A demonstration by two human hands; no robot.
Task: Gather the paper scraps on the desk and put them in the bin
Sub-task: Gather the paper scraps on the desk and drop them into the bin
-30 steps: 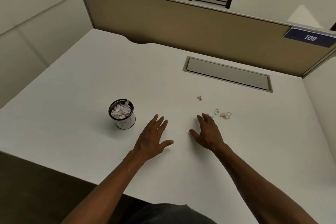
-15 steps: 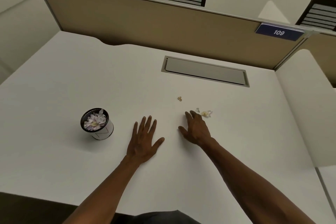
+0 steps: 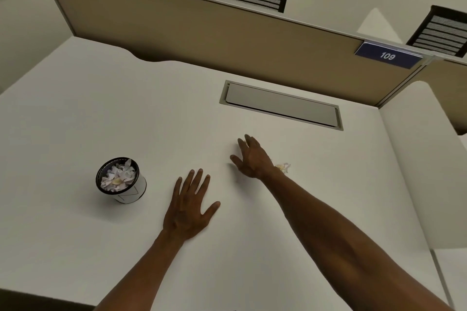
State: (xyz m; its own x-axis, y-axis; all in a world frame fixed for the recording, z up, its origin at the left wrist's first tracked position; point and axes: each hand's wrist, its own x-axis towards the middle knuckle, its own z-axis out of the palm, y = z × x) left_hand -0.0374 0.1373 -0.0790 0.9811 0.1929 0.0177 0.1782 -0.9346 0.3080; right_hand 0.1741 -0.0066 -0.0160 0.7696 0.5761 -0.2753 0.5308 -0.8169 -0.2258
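A small round bin [image 3: 120, 180] with a black rim and white wall stands on the white desk [image 3: 75, 113] at the left, filled with crumpled paper scraps. My left hand [image 3: 190, 206] lies flat on the desk, fingers spread, to the right of the bin. My right hand [image 3: 250, 156] reaches farther out, fingers apart, its fingertips over a small single scrap that is mostly hidden. A little cluster of pale scraps [image 3: 283, 167] lies on the desk just right of my right wrist.
A grey cable hatch [image 3: 281, 105] is set into the desk behind my right hand. A tan partition [image 3: 202, 33] with a blue "109" plate [image 3: 388, 55] closes the back; a white side panel [image 3: 414, 159] closes the right. Two black chairs stand beyond.
My right hand has moved forward and left, away from the scrap cluster and onto the single scrap. The left hand stays flat on the desk. The camera shifted slightly.
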